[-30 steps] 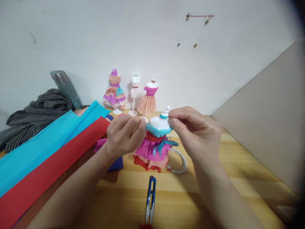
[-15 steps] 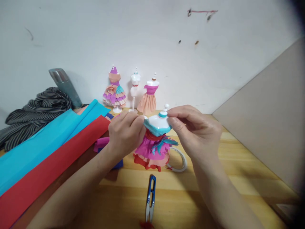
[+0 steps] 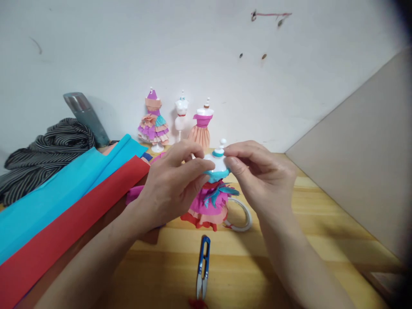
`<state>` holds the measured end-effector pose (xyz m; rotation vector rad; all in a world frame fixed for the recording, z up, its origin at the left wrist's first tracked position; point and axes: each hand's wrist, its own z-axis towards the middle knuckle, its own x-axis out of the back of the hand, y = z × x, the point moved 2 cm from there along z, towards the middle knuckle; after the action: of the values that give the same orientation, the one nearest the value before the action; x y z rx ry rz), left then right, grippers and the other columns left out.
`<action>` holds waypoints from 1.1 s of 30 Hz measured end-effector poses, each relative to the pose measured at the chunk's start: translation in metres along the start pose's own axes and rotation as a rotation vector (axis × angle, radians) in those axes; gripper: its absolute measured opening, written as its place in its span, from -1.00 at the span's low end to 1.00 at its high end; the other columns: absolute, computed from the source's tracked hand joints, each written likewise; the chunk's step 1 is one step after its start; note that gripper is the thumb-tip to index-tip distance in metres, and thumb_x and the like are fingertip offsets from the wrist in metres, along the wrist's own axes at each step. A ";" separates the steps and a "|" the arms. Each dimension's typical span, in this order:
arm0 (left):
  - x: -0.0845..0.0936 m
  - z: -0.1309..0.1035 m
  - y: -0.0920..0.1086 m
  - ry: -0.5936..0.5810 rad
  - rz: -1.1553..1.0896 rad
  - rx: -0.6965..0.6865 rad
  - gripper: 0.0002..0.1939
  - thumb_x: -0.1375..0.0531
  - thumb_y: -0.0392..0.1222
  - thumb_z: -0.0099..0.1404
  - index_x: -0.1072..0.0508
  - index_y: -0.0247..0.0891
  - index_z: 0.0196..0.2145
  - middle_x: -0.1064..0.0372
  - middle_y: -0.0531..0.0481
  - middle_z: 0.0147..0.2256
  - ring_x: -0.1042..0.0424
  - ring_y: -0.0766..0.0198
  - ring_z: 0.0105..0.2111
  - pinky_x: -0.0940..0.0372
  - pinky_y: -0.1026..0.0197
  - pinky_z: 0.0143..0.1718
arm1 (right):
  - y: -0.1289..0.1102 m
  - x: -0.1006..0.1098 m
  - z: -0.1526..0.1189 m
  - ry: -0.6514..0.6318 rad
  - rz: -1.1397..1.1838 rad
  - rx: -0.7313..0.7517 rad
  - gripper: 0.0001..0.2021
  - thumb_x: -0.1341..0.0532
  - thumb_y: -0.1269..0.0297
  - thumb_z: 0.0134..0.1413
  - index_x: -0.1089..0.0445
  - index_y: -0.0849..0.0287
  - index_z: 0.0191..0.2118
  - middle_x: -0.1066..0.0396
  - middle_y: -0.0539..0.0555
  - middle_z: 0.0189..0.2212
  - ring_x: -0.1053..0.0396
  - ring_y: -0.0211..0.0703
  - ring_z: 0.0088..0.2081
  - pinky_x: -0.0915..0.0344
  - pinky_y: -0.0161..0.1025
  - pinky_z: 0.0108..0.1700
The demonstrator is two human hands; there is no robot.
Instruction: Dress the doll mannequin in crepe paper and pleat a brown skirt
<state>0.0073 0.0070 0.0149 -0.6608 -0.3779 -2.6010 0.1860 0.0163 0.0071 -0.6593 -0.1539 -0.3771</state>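
Observation:
A miniature dress form (image 3: 217,162) stands upright between my hands, with a white bust and a teal band at the neck. Teal crepe paper (image 3: 218,175) runs round its chest. Below hangs a layered skirt (image 3: 206,210) in magenta, peach and red, with a teal leafy piece at the waist. My left hand (image 3: 174,180) has its index finger across the bust and its thumb by the paper's left part, closed about that edge. On the other side, my right hand (image 3: 260,171) pinches the shoulder with thumb and index finger; anything finer between them is hidden.
Blue thread snips (image 3: 203,266) lie in front, a roll of tape (image 3: 247,216) behind the skirt's right. Red (image 3: 74,219) and blue (image 3: 51,193) crepe sheets spread left, beside a striped cloth (image 3: 48,150) and a bottle (image 3: 88,116). Three small dress forms (image 3: 153,111) line the wall.
My left hand has unclosed from a fist-like grip at the left shoulder and moved right, its index finger now over the bust. My right hand stays at the right shoulder.

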 end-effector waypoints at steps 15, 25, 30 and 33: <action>-0.005 -0.002 -0.006 -0.053 0.040 0.018 -0.91 -0.10 -0.32 0.36 -0.33 -0.22 -0.33 -0.36 -0.13 -0.05 -0.37 0.24 -0.14 -0.33 0.17 -0.15 | -0.001 -0.001 0.000 -0.004 -0.005 0.006 -0.89 -0.24 0.41 0.12 -0.51 0.08 -0.32 -0.51 0.03 -0.38 -0.40 -0.19 -0.40 -0.30 -0.23 -0.42; -0.003 -0.001 -0.006 -0.104 0.009 -0.021 -0.95 -0.10 -0.25 0.38 -0.28 -0.20 -0.29 -0.33 -0.18 0.05 -0.35 0.21 -0.06 -0.34 0.13 -0.08 | 0.001 -0.002 0.000 -0.007 -0.003 0.015 -0.89 -0.24 0.41 0.12 -0.51 0.07 -0.31 -0.51 0.03 -0.38 -0.40 -0.18 -0.38 -0.30 -0.22 -0.41; -0.005 -0.001 -0.009 -0.090 -0.005 -0.010 -0.88 -0.08 -0.35 0.38 -0.27 -0.22 -0.34 -0.34 -0.19 0.04 -0.35 0.23 -0.07 -0.32 0.15 -0.08 | 0.001 -0.002 0.001 -0.003 0.002 0.021 -0.88 -0.24 0.43 0.11 -0.52 0.09 -0.32 -0.50 0.03 -0.38 -0.41 -0.18 -0.38 -0.31 -0.22 -0.40; -0.006 -0.001 -0.009 -0.092 -0.034 -0.003 -0.88 -0.08 -0.36 0.38 -0.27 -0.23 -0.34 -0.35 -0.20 0.03 -0.34 0.24 -0.06 -0.30 0.15 -0.06 | 0.001 -0.002 0.001 -0.006 -0.003 0.031 -0.86 -0.23 0.46 0.11 -0.51 0.09 -0.31 -0.51 0.03 -0.37 -0.41 -0.19 -0.37 -0.31 -0.22 -0.40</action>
<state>0.0072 0.0164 0.0093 -0.7840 -0.4168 -2.6102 0.1840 0.0182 0.0069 -0.6293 -0.1660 -0.3748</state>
